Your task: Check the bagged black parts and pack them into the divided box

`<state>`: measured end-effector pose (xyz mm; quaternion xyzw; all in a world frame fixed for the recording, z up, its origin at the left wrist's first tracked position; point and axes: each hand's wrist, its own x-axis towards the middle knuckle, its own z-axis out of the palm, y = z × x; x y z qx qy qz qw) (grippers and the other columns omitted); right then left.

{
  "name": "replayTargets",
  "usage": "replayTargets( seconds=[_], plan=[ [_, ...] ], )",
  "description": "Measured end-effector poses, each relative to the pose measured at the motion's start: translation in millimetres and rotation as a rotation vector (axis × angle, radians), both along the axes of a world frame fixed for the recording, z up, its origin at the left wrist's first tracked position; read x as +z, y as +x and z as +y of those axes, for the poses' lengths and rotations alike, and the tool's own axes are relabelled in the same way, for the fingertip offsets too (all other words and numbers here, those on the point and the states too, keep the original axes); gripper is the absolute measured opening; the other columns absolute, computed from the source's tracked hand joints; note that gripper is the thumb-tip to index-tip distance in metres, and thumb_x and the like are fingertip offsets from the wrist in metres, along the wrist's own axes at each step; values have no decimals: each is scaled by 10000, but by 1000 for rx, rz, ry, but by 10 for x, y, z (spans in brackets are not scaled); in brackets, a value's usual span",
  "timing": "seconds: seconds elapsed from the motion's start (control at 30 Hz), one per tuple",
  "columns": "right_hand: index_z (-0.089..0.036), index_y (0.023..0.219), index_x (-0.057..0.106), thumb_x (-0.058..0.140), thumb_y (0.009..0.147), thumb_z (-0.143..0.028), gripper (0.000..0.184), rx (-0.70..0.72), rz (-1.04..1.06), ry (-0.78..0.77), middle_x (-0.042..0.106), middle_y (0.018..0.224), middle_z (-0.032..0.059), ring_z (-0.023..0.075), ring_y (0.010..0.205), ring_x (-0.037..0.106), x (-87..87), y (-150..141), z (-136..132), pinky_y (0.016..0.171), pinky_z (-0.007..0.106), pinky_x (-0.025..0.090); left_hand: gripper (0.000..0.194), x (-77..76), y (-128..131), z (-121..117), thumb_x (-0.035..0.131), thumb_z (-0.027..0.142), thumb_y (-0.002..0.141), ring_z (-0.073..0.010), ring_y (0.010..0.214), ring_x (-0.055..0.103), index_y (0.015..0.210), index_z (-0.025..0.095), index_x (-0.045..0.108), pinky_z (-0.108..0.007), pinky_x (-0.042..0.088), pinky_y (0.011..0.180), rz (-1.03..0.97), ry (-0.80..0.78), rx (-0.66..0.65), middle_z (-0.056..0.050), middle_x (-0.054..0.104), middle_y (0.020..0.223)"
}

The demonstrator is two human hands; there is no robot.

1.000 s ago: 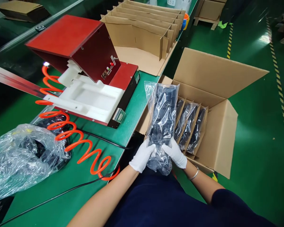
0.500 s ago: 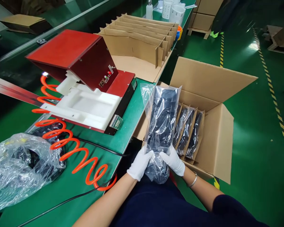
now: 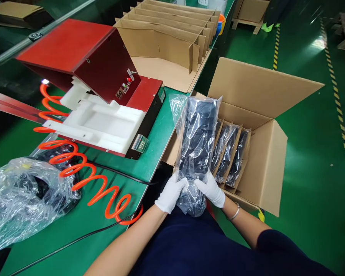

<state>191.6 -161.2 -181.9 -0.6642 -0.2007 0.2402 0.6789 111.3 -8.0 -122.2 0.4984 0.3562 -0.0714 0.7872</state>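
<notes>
A long black part in a clear plastic bag (image 3: 198, 138) is held in front of my body, its far end tilted up over the near side of a cardboard box (image 3: 268, 165). White-gloved, my left hand (image 3: 171, 193) grips the lower left edge of the bag. At the lower right edge, my right hand (image 3: 211, 189), also gloved, holds it with the thumb on top. The near end of the bag bunches loosely below both thumbs. Inside the box, several bagged black parts (image 3: 228, 155) stand on edge between cardboard dividers.
A red fixture (image 3: 103, 61) with a white bed sits on the green bench (image 3: 109, 234). An orange coiled hose (image 3: 97, 188) and a clear plastic bundle (image 3: 25, 203) lie at left. Cardboard partitions (image 3: 161, 48) stand behind. The box's flap (image 3: 261, 86) sticks out rightward.
The view has shifted slightly, so bench and fixture sit a little higher and further left. Both hands keep the same hold on the bagged part.
</notes>
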Motion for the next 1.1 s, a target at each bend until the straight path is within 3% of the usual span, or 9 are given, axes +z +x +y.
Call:
replayTargets(
  seconds=[0.17,0.37,0.63,0.7,0.77,0.9,1.0,1.1],
  plan=[
    [-204,1463,459,693,859,-535,727,13,-1,-35,623,1350,166,301,1238,619,81,16,6,1145,503,442,467,44,31,3,772,355,663,-177,829,647,1085,193,654,-327,512,871,0,-33,42,-28,714,946],
    [-176,1431,433,700,844,-499,721,-6,-1,-39,630,1311,174,302,1263,602,89,12,19,1141,505,446,362,116,45,3,757,352,679,-99,564,481,969,186,617,-247,423,620,32,-42,26,54,570,654],
    [-194,1362,492,778,764,-506,732,-33,134,-5,632,1330,151,295,1229,613,178,3,47,1135,487,452,383,85,62,16,761,348,695,-104,568,487,1011,179,625,-256,445,632,24,-41,3,50,574,666],
    [-215,1372,507,798,739,-474,743,-57,250,65,632,1348,123,287,1225,617,292,31,54,1120,467,472,383,92,102,-3,761,373,727,-122,629,539,1027,174,629,-279,485,698,-35,-36,-28,21,615,725],
    [-254,1386,527,781,754,-426,702,-86,391,144,647,1338,83,267,1180,644,435,109,50,1063,438,524,453,117,142,-19,761,393,761,-154,790,612,1132,171,625,-312,513,829,-132,1,-71,-34,677,908],
    [-315,1353,584,750,757,-318,619,-240,549,225,704,1172,19,169,844,692,588,445,3,722,299,610,668,180,138,4,756,365,794,-168,960,615,1374,156,501,-338,499,952,-151,175,-72,-107,635,1177],
    [-290,1320,608,743,689,-274,646,-398,460,204,702,1059,5,103,627,590,436,764,-8,502,212,509,577,214,74,57,692,347,847,-163,974,612,1356,144,511,-333,487,959,-140,225,-109,-108,631,1171],
    [-256,1319,592,666,688,-319,639,-576,350,54,684,1033,13,112,639,579,135,1006,68,516,226,514,454,250,34,82,622,364,884,-162,923,602,1281,151,575,-320,489,899,-172,237,-217,-69,647,1053]
  ],
)
